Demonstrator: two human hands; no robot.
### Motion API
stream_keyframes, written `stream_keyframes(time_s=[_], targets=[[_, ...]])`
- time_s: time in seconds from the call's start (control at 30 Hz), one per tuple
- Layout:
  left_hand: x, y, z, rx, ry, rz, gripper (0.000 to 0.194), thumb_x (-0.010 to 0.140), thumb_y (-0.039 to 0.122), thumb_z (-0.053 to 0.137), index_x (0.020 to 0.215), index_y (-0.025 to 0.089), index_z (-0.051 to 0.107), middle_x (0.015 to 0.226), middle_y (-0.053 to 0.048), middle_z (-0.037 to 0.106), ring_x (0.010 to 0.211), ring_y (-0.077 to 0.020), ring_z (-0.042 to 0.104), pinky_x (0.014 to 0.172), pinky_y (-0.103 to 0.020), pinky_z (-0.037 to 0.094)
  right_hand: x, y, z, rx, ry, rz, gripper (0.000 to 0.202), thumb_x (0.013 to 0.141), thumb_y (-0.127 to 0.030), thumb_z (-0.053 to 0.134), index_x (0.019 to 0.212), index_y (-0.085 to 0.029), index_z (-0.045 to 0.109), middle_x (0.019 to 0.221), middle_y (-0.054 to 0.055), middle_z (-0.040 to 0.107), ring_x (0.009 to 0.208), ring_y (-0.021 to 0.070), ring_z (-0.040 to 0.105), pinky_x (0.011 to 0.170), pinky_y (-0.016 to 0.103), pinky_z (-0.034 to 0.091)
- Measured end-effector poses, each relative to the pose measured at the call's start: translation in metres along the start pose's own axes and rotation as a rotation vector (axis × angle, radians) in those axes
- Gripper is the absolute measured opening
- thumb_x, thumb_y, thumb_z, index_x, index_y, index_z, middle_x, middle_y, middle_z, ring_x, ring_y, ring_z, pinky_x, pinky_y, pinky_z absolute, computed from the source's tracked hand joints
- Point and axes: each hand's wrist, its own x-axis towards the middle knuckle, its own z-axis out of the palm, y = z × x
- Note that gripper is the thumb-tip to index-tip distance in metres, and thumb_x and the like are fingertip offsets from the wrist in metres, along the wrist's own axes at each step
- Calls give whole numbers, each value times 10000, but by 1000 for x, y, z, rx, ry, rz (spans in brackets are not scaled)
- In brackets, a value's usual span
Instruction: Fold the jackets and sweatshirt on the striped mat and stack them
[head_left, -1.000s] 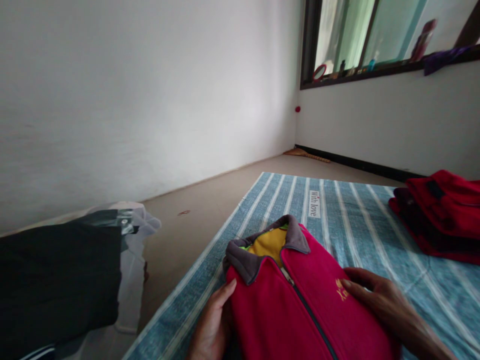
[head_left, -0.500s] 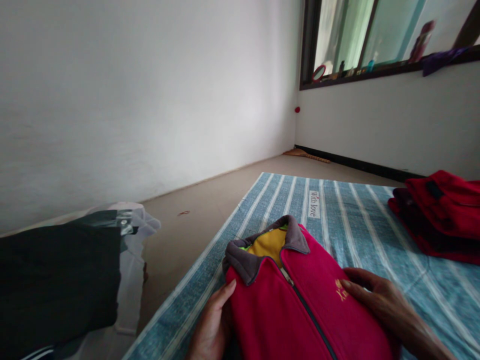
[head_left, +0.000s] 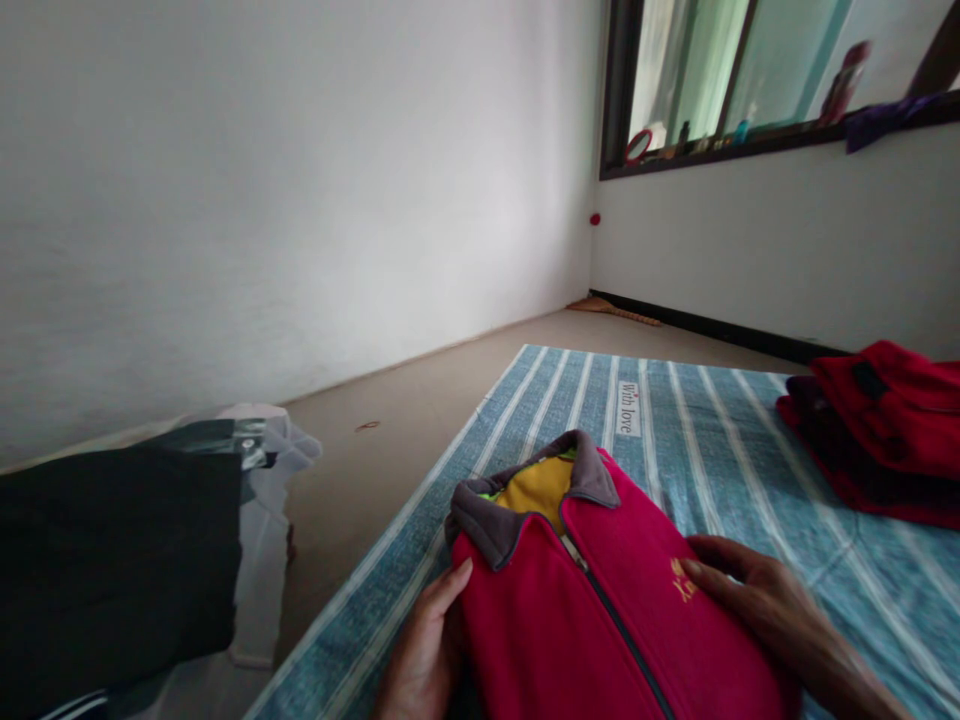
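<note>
A folded red zip-up jacket [head_left: 540,620] with a grey collar and yellow lining lies on the blue striped sheet [head_left: 585,400]. Its zipper is done up nearly to the collar, and yellow lettering marks the chest. At the jacket's left edge, my left hand [head_left: 427,640] is closed on the cloth, thumb on top and fingers tucked beneath. On the other side, my right hand [head_left: 765,610] grips the right edge, its thumb by the lettering. The undersides of both hands are hidden, as is the jacket's lower end.
To the right sits a stack of folded red and dark clothes [head_left: 885,430]. Dark clothing [head_left: 112,550] lies over a whitish translucent container or bag [head_left: 259,590] at the left. A window ledge [head_left: 735,150] holds a mirror and small bottles. A small loop [head_left: 367,426] rests on the floor.
</note>
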Motion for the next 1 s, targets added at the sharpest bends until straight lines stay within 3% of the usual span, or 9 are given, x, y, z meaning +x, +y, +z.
stream_keyframes(time_s=[1.0], targets=[[1,0,-1,2,0,5,525,753,162,665,1270,150,580,1116,-96,703,1050,-293,649,998,-428,467,0,-2,-1,-9,10,-11,563,725,-617,565,1052,-181,705,1097,71,694,1061,298,617,936,357,475]])
